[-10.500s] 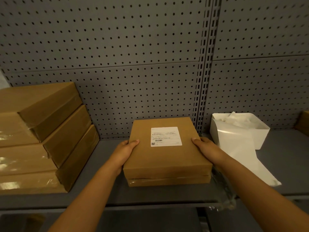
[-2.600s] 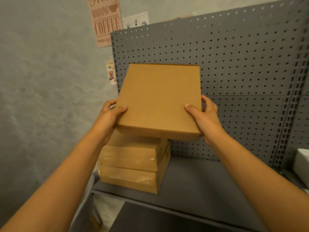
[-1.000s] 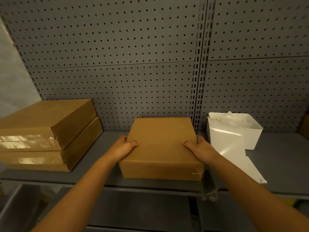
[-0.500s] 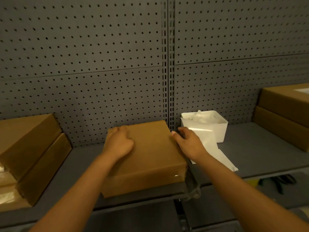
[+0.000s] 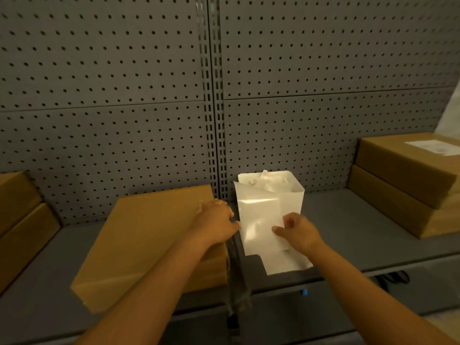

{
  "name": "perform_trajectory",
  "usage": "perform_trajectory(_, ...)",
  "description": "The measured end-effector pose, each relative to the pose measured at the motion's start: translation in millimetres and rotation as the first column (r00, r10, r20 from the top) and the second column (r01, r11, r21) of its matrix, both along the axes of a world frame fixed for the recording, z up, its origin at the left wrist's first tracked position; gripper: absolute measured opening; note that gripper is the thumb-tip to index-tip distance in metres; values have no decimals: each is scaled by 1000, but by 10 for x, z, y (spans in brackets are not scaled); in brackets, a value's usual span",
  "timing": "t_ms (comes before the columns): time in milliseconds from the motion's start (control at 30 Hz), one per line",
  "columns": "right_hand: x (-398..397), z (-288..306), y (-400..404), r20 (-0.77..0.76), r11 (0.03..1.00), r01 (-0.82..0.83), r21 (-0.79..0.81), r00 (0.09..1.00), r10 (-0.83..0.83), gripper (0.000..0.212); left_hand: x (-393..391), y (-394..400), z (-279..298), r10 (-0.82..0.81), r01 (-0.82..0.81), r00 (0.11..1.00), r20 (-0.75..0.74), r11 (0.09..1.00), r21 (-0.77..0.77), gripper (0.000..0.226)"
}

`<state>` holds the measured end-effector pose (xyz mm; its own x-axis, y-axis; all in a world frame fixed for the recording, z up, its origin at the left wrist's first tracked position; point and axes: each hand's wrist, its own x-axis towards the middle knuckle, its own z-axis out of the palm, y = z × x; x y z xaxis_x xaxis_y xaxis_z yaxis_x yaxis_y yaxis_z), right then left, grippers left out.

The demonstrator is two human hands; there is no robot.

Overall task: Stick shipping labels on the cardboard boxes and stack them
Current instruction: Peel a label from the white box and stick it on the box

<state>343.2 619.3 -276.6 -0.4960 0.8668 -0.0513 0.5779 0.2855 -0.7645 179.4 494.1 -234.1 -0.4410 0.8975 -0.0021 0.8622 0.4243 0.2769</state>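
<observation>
Nearest: your right hand (image 5: pixel 297 232) pinches the white label sheet (image 5: pixel 261 225); your left hand (image 5: pixel 214 222) rests relaxed on the unlabelled cardboard box (image 5: pixel 154 242), mid-shelf. Peel one label cleanly, keeping that box steady. Beyond: white bin (image 5: pixel 291 195); far right, labelled stack (image 5: pixel 408 180).

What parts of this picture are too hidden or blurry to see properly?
All in the head view:
- Label on the top right-hand box: print too small, cut off by the right edge.
- White bin: contents just a pale blur.
- Right hand: whether it pinches the white sheet is unclear.
- Left-hand boxes: cut off by the left edge.
- Middle box: near right corner hidden under the left hand.
</observation>
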Motion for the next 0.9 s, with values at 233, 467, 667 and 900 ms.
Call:
perform_trajectory(233, 43, 357, 267, -391, 989, -136, -66, 915, 100, 18, 164, 125, 28, 12, -98, 947, 321, 962, 254, 28)
perform_trajectory(467, -32, 597, 445, -476, 987, -156, -40, 871, 119, 11, 164, 221, 167, 21, -240, 817, 576, 921, 306, 16)
perform_trajectory(667, -116, 671, 525, -473, 992, -126, -5, 875, 108, 14, 93, 305, 227, -13, -227, 737, 676, 937, 267, 14)
perform_trajectory(900, -236, 677, 587, -485, 999, -33, -13, 874, 22, 22, 32, 436, 239, 5, -289, 699, 715, 917, 276, 13)
